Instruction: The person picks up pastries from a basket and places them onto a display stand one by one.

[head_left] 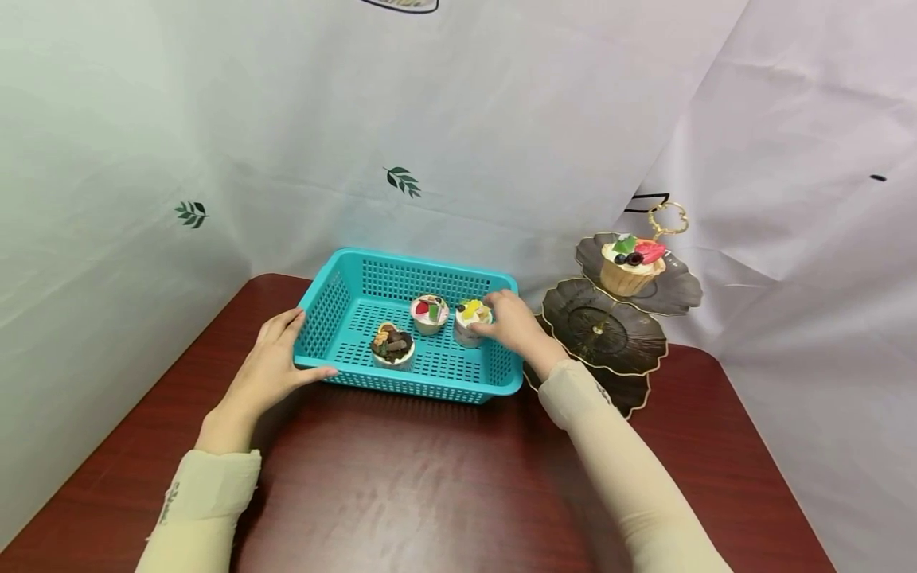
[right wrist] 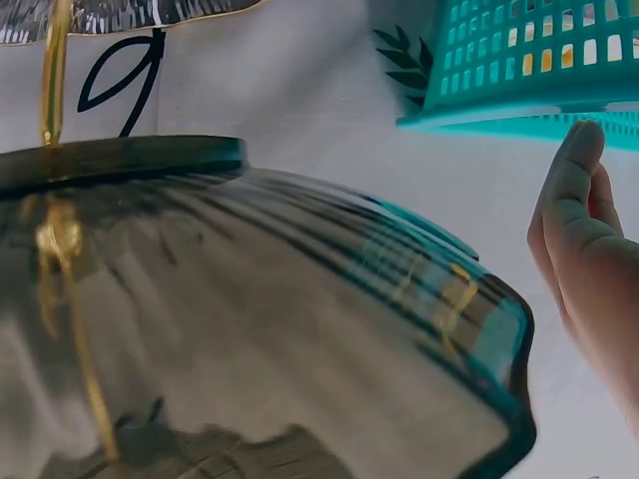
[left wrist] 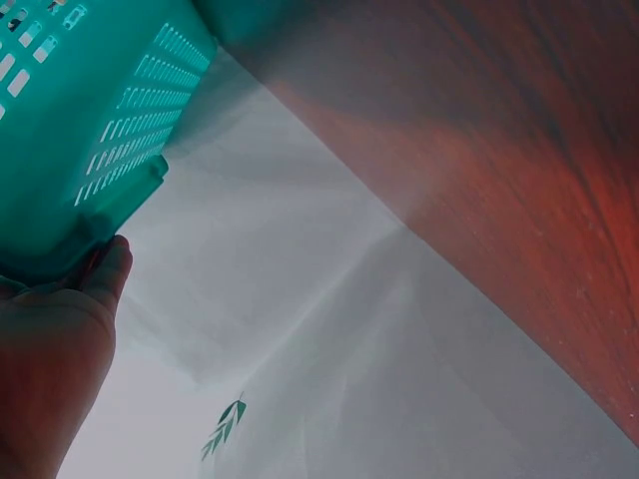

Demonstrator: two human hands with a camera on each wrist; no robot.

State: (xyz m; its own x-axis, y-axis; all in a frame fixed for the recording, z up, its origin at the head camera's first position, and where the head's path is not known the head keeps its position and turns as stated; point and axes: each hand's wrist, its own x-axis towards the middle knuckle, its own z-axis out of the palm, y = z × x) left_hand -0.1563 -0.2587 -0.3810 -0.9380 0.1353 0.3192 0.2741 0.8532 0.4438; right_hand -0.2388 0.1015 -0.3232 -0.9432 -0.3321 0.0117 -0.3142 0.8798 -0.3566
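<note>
A turquoise plastic basket [head_left: 430, 386] sits toward the back of the table. My left hand [head_left: 268, 366] grips its near left corner, the thumb along the front rim and the fingers over the side rim. Inside the basket, my right hand [head_left: 517, 325] holds a cupcake with yellow fruit on top [head_left: 469, 330] between thumb and fingers. Beside it stands a cupcake with red and green topping [head_left: 430, 318]. A chocolate-topped cupcake [head_left: 392, 348] is nearer the front. In the right wrist view, the basket wall hides what that hand [right wrist: 589, 220] holds.
Right of the basket rises a tiered stand [head_left: 598, 326] with dark, gold-edged, petal-shaped plates. A fruit-topped cupcake in a tan cup [head_left: 630, 270] rests on its top plate. My right forearm passes close in front of the stand. White cloth [head_left: 466, 143] hangs behind the table.
</note>
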